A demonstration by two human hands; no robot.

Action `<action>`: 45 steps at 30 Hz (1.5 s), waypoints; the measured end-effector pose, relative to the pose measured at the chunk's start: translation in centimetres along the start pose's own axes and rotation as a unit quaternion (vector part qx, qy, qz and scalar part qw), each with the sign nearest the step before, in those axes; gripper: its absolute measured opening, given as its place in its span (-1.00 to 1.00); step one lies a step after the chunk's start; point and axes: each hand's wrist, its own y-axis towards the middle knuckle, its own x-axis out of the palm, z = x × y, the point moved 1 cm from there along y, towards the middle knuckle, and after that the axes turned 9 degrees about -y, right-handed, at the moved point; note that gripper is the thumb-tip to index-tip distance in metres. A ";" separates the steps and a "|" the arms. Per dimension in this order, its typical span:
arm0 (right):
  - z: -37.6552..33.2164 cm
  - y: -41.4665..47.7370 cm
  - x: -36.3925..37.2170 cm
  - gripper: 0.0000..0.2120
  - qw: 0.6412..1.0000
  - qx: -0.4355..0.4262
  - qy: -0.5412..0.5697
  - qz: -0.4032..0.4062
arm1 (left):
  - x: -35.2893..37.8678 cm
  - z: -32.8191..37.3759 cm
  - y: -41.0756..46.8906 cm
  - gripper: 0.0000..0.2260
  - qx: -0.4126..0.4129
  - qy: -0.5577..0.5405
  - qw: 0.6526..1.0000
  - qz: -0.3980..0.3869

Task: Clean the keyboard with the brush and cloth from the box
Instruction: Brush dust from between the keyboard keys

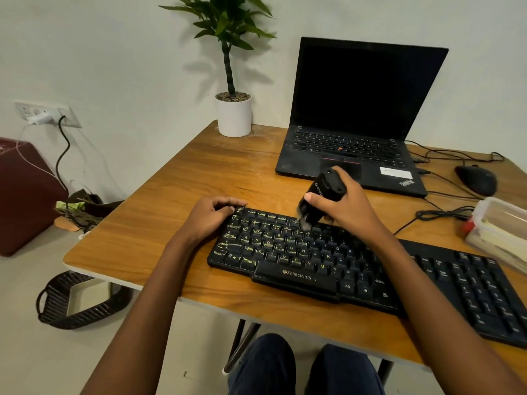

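My left hand [211, 216] curls over the 10 o'clock corner of the flat black plastic keyboard [285, 252] and holds it down on the brown wooden table [199, 172]. My right hand [346, 208] grips the chunky black brush [319, 199]. Its pale bristles touch the top row of keys, near 12 o'clock on the keyboard.

To do this well, I think I should sweep in short, soft strokes along each row. I should tip the bristles into the gaps and push the dust one way, off the edge. The left hand should press firmly so the keyboard does not slide.

The clear plastic box [502, 223] sits at 3 o'clock, cut off by the picture's edge. Something pale lies inside, but I cannot tell if it is the cloth. My right arm hides some keys, and the bristles look blurry.
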 end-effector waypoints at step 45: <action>-1.1 1.0 -1.2 -0.70 0.995 0.020 0.099 -0.017 | 0.0 0.7 -0.5 -0.75 -0.007 0.025 1.000 0.012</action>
